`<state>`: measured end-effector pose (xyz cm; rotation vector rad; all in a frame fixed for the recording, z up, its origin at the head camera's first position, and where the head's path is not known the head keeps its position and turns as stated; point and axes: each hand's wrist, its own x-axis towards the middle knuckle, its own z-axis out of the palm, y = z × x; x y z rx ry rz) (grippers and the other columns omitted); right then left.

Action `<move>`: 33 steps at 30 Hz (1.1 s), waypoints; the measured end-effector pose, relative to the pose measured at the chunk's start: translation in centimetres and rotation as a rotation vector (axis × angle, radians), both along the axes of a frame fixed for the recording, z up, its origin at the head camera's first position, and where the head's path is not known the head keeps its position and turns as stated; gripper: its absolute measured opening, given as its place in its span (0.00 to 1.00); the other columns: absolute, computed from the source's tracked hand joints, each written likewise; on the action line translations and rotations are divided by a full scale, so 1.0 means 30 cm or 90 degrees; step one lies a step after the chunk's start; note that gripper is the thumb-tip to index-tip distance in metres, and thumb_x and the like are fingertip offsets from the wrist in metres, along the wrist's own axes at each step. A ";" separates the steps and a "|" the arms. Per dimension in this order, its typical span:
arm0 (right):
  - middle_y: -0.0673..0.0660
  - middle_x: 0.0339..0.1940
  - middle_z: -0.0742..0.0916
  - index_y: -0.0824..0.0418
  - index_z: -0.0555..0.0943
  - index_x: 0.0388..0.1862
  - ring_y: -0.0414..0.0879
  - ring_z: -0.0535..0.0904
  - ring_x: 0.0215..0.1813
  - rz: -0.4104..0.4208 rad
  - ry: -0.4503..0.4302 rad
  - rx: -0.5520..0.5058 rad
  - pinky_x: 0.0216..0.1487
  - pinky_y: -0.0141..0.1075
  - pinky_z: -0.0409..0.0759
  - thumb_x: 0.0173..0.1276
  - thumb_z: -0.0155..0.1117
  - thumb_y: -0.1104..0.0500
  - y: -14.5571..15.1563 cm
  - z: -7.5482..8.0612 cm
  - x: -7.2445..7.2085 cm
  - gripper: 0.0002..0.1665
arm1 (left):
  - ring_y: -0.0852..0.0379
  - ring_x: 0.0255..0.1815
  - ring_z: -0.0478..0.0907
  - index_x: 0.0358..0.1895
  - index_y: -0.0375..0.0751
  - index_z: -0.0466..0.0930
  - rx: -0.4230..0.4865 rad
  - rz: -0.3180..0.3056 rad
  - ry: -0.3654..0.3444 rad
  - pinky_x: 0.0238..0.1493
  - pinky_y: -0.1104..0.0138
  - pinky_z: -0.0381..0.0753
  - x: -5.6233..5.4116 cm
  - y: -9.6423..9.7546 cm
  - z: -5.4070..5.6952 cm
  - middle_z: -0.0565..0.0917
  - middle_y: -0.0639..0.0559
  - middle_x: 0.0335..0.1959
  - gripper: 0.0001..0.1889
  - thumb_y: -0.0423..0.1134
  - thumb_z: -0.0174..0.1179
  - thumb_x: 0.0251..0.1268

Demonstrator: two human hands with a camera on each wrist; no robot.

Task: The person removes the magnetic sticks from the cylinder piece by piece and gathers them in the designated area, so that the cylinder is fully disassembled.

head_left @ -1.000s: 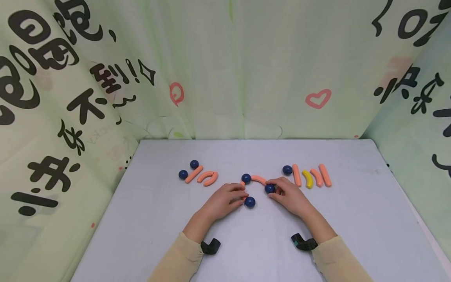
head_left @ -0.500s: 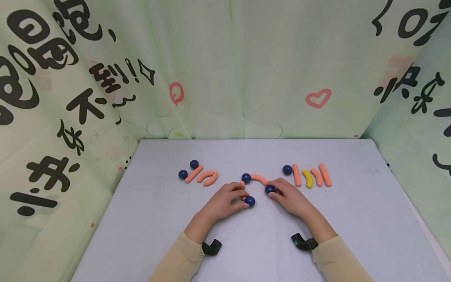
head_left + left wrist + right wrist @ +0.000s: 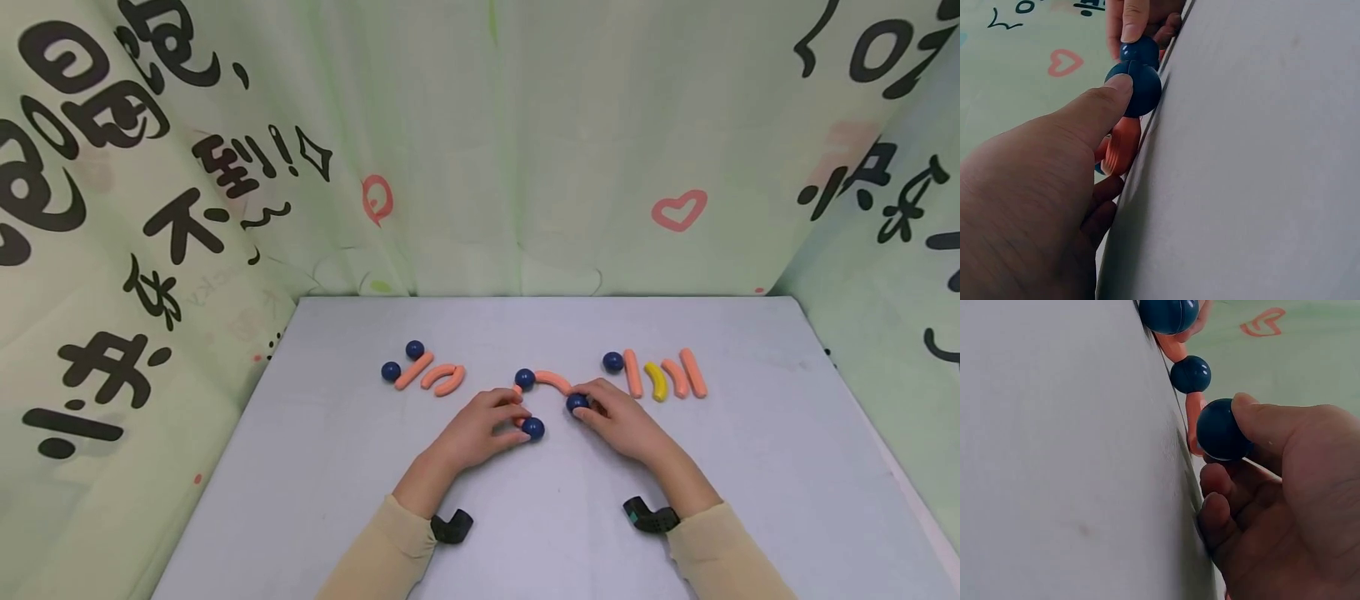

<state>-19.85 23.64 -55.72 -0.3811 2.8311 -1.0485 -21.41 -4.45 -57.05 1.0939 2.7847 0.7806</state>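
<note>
My left hand (image 3: 480, 429) has its thumb on a blue ball (image 3: 533, 429), its fingers curled by an orange stick (image 3: 1124, 147) that adjoins the ball. Most of that stick is hidden by the fingers in the head view. Between thumb and fingers, my right hand (image 3: 618, 421) pinches a second blue ball (image 3: 1219, 432) at the right end of a curved orange stick (image 3: 552, 381). A third blue ball (image 3: 525, 380) sits at the far corner, where the curved stick and the left stick come together. All these pieces are low at the tabletop.
Left of the hands lie two blue balls (image 3: 391, 372), a straight orange stick (image 3: 414, 371) and curved orange sticks (image 3: 444, 379). To the right are a blue ball (image 3: 612, 362), a yellow curved stick (image 3: 656, 381) and orange sticks (image 3: 693, 372). A printed curtain (image 3: 570, 150) encloses the white table (image 3: 555, 533).
My left thumb has shifted right onto the near blue ball. The right hand stays at its ball, which has moved very slightly right and nearer.
</note>
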 end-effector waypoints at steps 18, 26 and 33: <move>0.61 0.42 0.77 0.55 0.68 0.71 0.53 0.72 0.35 -0.182 -0.022 0.035 0.32 0.38 0.72 0.73 0.55 0.38 0.309 0.164 -0.140 0.35 | 0.58 0.66 0.70 0.57 0.58 0.82 0.024 -0.001 0.005 0.69 0.62 0.71 -0.011 -0.003 -0.031 0.75 0.59 0.63 0.19 0.56 0.61 0.67; 0.70 0.67 0.71 0.58 0.63 0.75 0.66 0.65 0.60 -0.281 -0.097 0.045 0.50 0.57 0.76 0.74 0.50 0.35 0.449 0.150 -0.214 0.41 | 0.58 0.65 0.71 0.57 0.57 0.82 0.025 -0.006 0.009 0.69 0.62 0.71 -0.009 -0.003 -0.036 0.75 0.58 0.62 0.18 0.55 0.62 0.67; 0.71 0.68 0.70 0.59 0.63 0.74 0.67 0.65 0.63 -0.261 -0.119 0.053 0.55 0.61 0.73 0.74 0.50 0.35 0.498 0.129 -0.252 0.40 | 0.57 0.65 0.71 0.57 0.57 0.82 0.024 -0.007 0.010 0.69 0.61 0.71 -0.006 -0.003 -0.023 0.75 0.57 0.63 0.19 0.55 0.62 0.67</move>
